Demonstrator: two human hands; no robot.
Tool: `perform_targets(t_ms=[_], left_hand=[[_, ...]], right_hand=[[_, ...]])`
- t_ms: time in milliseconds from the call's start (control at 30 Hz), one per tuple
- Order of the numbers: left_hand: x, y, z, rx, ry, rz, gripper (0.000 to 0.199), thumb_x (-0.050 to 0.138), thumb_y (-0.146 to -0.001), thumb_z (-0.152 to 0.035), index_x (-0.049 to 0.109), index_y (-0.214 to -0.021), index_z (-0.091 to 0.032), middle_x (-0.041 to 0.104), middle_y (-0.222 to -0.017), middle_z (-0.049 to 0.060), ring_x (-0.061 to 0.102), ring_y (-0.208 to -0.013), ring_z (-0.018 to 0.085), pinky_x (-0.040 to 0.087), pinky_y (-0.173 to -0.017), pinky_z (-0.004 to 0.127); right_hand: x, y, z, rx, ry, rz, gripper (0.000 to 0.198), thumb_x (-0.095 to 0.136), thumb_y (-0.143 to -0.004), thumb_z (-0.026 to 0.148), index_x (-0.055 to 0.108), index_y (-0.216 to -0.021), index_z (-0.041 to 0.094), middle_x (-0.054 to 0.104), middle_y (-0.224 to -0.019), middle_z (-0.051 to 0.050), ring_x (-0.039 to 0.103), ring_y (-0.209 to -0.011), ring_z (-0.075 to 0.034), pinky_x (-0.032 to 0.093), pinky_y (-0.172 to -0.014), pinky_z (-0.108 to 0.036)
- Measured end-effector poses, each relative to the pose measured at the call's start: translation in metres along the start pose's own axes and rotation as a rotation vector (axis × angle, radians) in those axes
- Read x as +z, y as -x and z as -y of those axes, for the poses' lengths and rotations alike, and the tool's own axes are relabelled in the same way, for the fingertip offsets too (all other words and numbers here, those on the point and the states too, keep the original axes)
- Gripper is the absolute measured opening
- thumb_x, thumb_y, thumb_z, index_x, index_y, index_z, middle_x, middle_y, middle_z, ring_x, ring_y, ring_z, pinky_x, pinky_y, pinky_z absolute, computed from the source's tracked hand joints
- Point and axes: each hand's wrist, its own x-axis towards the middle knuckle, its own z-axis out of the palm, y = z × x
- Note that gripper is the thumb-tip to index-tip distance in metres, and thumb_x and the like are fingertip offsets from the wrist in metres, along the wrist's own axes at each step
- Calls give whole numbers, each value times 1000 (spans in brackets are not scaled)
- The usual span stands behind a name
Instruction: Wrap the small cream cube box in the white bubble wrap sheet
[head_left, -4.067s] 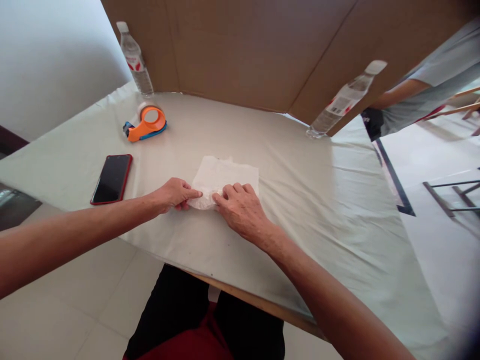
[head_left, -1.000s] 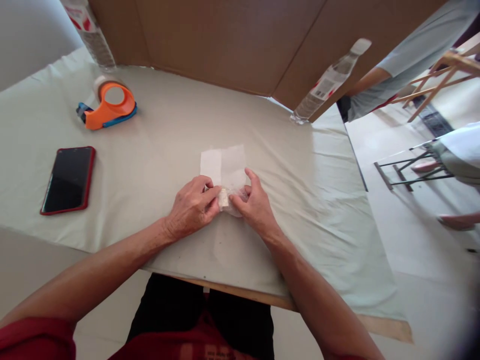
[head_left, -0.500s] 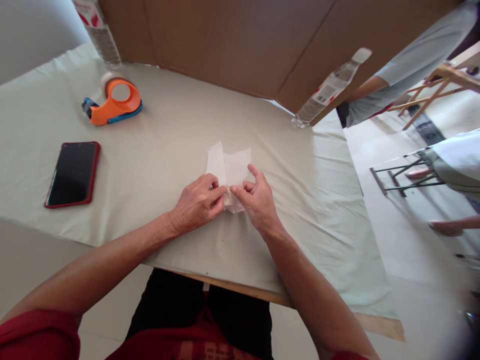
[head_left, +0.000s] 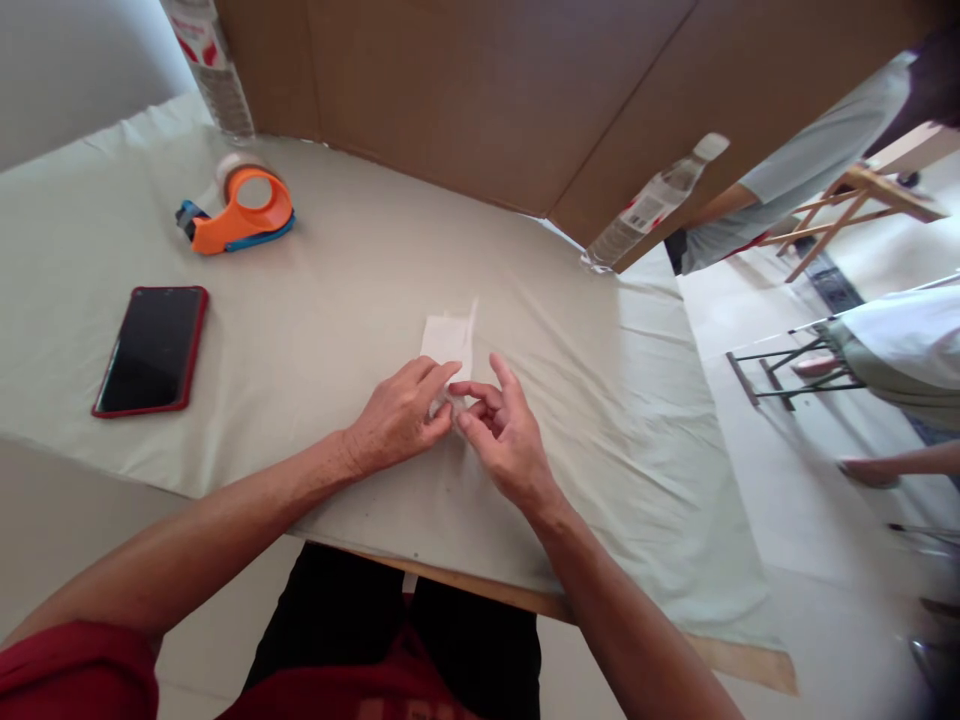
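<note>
A small piece of thin white paper [head_left: 446, 343], perhaps a tissue, stands out beyond my fingertips with a fold along its right side. My left hand [head_left: 397, 412] pinches its near end between thumb and fingers. From the other side, the thumb and bent fingers of my right hand [head_left: 508, 440] close on the same crumpled end, with one finger raised clear. That end is bunched and mostly hidden between the two hands, just above the cloth.
On the cloth-covered table [head_left: 360, 260] lie a red-cased phone [head_left: 152, 350] and an orange tape dispenser [head_left: 244, 215]. Water bottles stand at left [head_left: 217, 85] and right [head_left: 649, 210] before a brown cardboard panel [head_left: 465, 90]. People and stools are beyond the table's right side.
The paper's right part has folded inward, so the sheet looks narrower. My fingers have drawn closer together over its near end. The whole view has shifted slightly.
</note>
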Motion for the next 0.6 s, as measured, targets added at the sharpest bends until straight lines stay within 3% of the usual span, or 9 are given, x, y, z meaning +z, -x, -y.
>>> perform_targets(t_ms=[167, 233, 367, 533, 600], left_hand=[[-1, 0, 0, -97, 170, -26, 47, 54, -82, -14, 51, -129, -16, 63, -96, 6, 57, -74, 14, 51, -67, 27], [-3, -1, -1, -206, 275, -19, 43, 56, -77, -13, 54, -120, -16, 62, -94, 4, 54, -68, 12, 49, -64, 25], [-5, -5, -6, -392, 323, -13, 15, 64, -76, -21, 54, -87, -18, 53, -78, -2, 49, -63, 10, 44, -60, 25], [0, -6, -7, -317, 312, 20, 12, 63, -80, -20, 51, -77, -19, 51, -79, -2, 45, -64, 10, 39, -61, 24], [0, -5, -6, -293, 302, 18, 11, 63, -80, -19, 52, -80, -19, 52, -81, -2, 44, -63, 10, 39, -61, 24]], right_hand=[[0, 0, -10, -242, 296, 54, 81, 56, -92, 20, 14, -160, 30, 67, -122, -8, 54, -63, -11, 52, -63, -30], [1, -3, -12, -324, 436, 69, 83, 56, -92, 19, 10, -161, 31, 68, -123, -9, 58, -67, -13, 53, -65, -31], [0, -7, -9, -418, 595, 81, 86, 52, -92, 15, 4, -162, 28, 67, -125, -12, 66, -80, -20, 55, -71, -35], [-15, -9, 0, -337, 438, 208, 87, 59, -86, 16, 15, -159, 29, 68, -125, -9, 62, -71, -14, 55, -68, -32], [-24, -13, 1, -265, 318, 161, 75, 59, -87, 19, 28, -154, 28, 69, -122, -8, 60, -67, -11, 53, -63, -29]])
